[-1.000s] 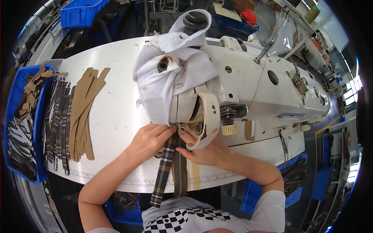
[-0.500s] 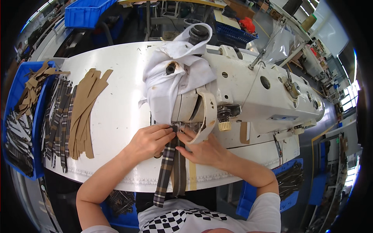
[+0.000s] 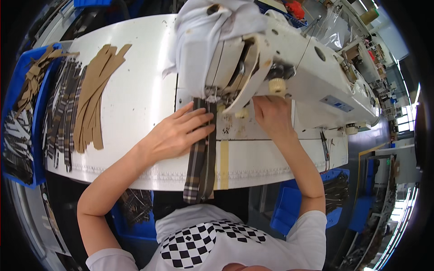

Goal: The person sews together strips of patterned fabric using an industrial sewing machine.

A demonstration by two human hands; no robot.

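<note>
My left hand lies with fingers stretched over a plaid fabric strip and a dark zipper. The two run side by side from under the needle area of a white sewing machine and hang over the table's front edge. A white cloth is draped over the machine's head. To the right of the needle, my right hand reaches in beneath the machine arm, below a cream knob. Its fingertips are hidden there, so whatever they touch does not show.
Tan strips and plaid strips lie on the table's left, beside a blue bin of pieces. Thread snips rest at the right. More blue bins stand below the table. A ruler tape follows the front edge.
My right hand has left the strip and moved right, under the machine arm. My left hand's fingers have spread flat over the strip and zipper. The view has shifted, so the table sits differently.
</note>
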